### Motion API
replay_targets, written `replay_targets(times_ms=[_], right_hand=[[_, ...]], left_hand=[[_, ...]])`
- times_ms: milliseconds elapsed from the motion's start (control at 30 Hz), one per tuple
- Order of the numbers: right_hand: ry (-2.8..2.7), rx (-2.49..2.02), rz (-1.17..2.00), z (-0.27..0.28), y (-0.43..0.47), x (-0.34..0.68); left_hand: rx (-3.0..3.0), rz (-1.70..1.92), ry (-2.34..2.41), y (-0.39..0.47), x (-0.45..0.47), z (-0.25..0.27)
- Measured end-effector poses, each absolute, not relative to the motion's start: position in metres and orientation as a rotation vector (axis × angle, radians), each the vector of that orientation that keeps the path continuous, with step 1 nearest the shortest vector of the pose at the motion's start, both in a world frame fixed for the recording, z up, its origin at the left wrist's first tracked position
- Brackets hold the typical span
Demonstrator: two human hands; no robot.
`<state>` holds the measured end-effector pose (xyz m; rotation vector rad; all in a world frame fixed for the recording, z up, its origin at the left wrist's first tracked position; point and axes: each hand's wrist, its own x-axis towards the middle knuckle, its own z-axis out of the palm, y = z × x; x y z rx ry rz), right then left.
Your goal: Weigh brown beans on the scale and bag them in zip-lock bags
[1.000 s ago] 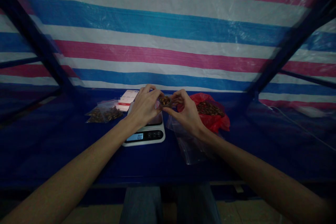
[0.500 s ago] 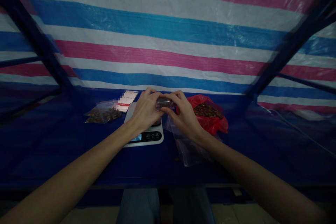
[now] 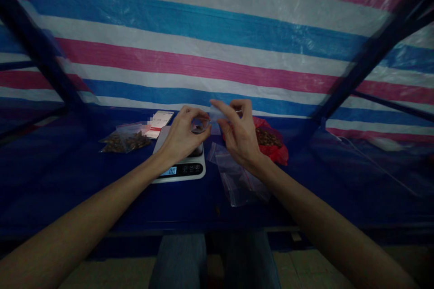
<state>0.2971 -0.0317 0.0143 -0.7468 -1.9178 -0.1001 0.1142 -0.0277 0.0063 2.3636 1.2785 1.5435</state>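
Note:
My left hand (image 3: 190,128) is closed around a small clear container (image 3: 200,125) with a little dark content, held over the white kitchen scale (image 3: 200,169). The scale's display reads 0.0, and a dark object on its plate is mostly hidden by my wrist. Just to the right, my right hand (image 3: 239,133) is raised with its index finger stretched out and other fingers curled. A pale translucent piece (image 3: 214,115) shows by its fingertips, too blurred to name. Below the right hand lie flat clear zip bags (image 3: 233,185).
A red plastic bag (image 3: 280,156) of brown nuts or seeds (image 3: 267,137) sits behind my right hand. On the left are a filled zip bag (image 3: 125,140) and a phone (image 3: 158,123). Blue metal posts (image 3: 47,63) and a striped sheet (image 3: 203,58) enclose the blue table (image 3: 162,210).
My hands were together on the clear container; now the right hand has drawn away to the right and up. The container stays in my left hand. The view has shifted slightly.

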Motion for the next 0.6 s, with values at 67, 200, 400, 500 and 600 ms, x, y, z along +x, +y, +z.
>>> replay_targets(times_ms=[67, 200, 400, 500, 600], right_hand=[[-1.774, -0.842, -0.066, 0.014, -0.028, 0.303], [-1.783, -0.985, 0.171, 0.002, -0.01, 0.315], [-1.832, -1.02, 0.375, -0.01, 0.001, 0.316], [-1.812, -0.999, 0.481, -0.007, -0.002, 0.314], [-1.89, -1.009, 0.536, -0.01, -0.003, 0.311]], left_hand=[[2.35, 1.66, 1.26, -0.023, 0.11, 0.006], [2.301, 1.804, 1.337, -0.015, 0.101, 0.005], [2.433, 1.737, 1.373, -0.013, 0.098, 0.002], [2.475, 1.721, 1.348, -0.014, 0.099, 0.004], [2.498, 1.694, 1.355, -0.015, 0.098, 0.005]])
